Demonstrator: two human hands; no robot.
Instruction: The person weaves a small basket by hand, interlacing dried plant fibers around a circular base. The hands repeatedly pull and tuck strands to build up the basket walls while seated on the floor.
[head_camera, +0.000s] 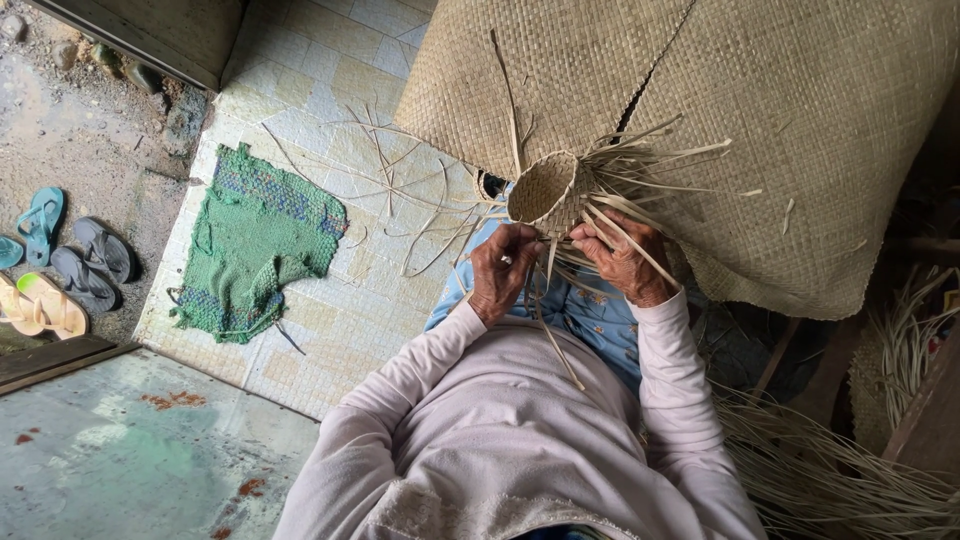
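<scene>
1. A small woven basket (545, 190), half-made, is seen just above both hands, over the lap, near the lower edge of a large woven mat (760, 110).
2. The basket is tilted, with its open mouth turned toward the lower left; its long axis is run diagonally from lower left to upper right.
3. Loose straw strips (660, 160) are fanned out from the basket's far end toward the right, and more are trailed left across the tiled floor (330, 90).
4. The left hand (503, 268) is placed just below the basket's rim; its fingers are curled narrow and pinched on thin strips hanging from the weave.
5. The right hand (625, 262) is set just below and right of the basket; its fingers are bent partway, and strips are crossed over its back and gripped under the fingertips.
6. Whether the basket body itself is touched by either hand cannot be told; only strips are seen held.
7. A green knitted rug (255, 240) is laid on the tiles, well left of the hands.
8. Several sandals (70, 265) are seen by the left edge of the tiled floor.
9. A bundle of dry straw (830, 470) is piled at lower right.
</scene>
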